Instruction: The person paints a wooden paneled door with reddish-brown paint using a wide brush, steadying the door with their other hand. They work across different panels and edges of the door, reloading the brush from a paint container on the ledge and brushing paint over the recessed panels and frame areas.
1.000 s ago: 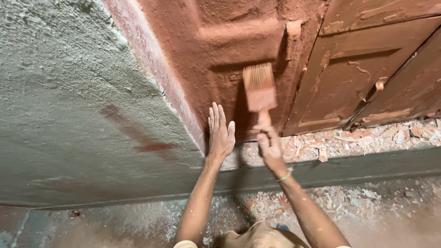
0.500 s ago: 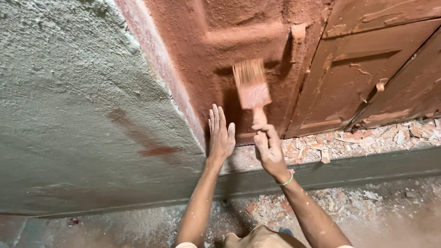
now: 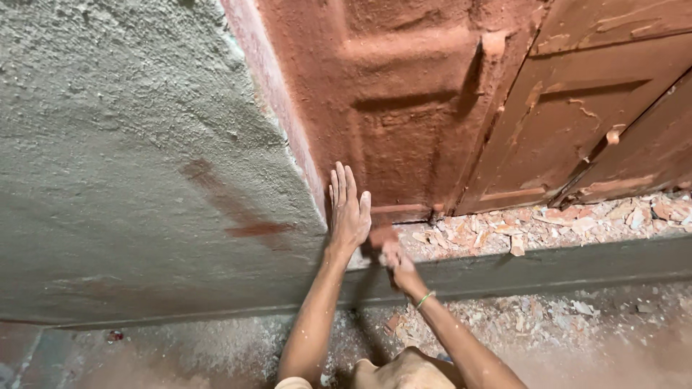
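Right hand (image 3: 395, 261) dropped low, fingers clenched on blurred brush (image 3: 382, 236), left hand (image 3: 348, 212) fingers still flat on door (image 3: 404, 108)

Reddish-brown door (image 3: 404, 108), dusty and flaking. Grey rough plaster wall (image 3: 108, 144) with a dark red smear (image 3: 238, 209). Pale pink and white rubble (image 3: 548, 223). Green bracelet (image 3: 425, 297).

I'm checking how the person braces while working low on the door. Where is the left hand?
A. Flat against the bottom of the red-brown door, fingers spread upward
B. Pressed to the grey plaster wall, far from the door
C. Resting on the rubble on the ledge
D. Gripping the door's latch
A: the left hand lies open and flat on the lower edge of the red-brown door, fingers pointing up, beside the grey plaster wall.
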The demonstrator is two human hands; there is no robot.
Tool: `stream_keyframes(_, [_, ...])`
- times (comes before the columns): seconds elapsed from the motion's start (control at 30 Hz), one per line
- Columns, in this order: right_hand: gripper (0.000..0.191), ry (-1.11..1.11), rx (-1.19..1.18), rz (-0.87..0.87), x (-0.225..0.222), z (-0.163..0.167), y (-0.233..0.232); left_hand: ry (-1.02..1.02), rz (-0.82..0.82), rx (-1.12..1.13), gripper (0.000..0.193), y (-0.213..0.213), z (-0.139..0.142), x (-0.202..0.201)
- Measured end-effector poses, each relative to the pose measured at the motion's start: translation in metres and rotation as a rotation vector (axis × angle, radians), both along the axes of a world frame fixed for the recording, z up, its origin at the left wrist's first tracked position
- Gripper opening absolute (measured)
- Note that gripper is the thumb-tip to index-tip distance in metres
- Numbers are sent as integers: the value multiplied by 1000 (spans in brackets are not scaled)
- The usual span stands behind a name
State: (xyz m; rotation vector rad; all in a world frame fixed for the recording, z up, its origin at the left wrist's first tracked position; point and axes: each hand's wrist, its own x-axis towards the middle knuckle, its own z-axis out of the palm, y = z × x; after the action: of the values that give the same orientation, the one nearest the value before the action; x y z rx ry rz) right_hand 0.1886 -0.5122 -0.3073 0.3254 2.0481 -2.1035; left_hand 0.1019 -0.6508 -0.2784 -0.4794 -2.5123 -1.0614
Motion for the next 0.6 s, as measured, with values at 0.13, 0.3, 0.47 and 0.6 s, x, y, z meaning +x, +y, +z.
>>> stream_keyframes(0.13, [31, 622, 46, -21, -9, 6, 1, 33, 19, 16, 71, -4, -2, 2])
stream_keyframes(0.3, [30, 795, -180, 73, -9, 45, 3, 119, 26, 92, 71, -8, -2, 4])
stream_keyframes(0.47, [22, 767, 157, -40, -15, 15, -8, 121, 24, 99, 71, -11, -2, 4])
stream_keyframes(0.6, [43, 308, 200, 11, -6, -2, -16, 102, 34, 69, 70, -11, -3, 3])
